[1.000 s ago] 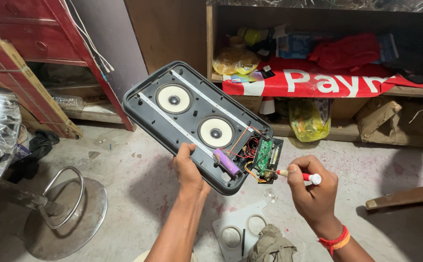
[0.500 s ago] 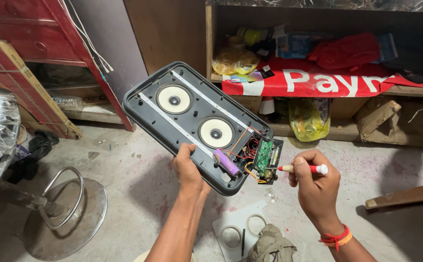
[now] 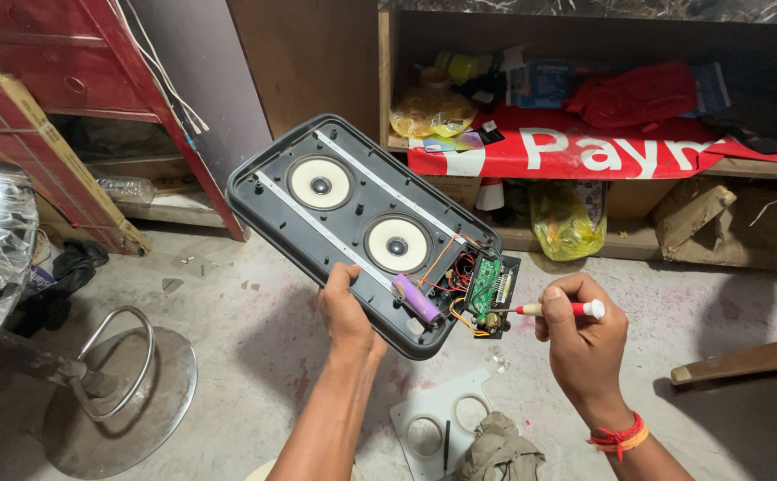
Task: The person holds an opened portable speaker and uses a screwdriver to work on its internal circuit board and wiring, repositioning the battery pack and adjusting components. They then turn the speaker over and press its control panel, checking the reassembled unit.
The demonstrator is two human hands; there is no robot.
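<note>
- One opened speaker housing (image 3: 353, 223), grey, held tilted in the air above the floor (image 3: 255, 347), inside facing up.
- Two round speaker cones (image 3: 320, 183) inside, side by side; one purple cylindrical battery cell (image 3: 416, 298) and one green circuit board (image 3: 485, 283) at the lower end, with red and orange wires between.
- Left hand (image 3: 346, 312) gripping the housing's lower long edge, grip closed around the rim, thumb on the inside.
- Right hand (image 3: 582, 343) just beside the housing's lower corner, grip pinched on one red-handled screwdriver (image 3: 556, 309), tip close to the board.
- One white plate with two round holes (image 3: 442, 419) lying on the floor below, beside a crumpled cloth (image 3: 495, 454).
- Open floor to the right; one metal stool base (image 3: 121, 392) well apart at left.
</note>
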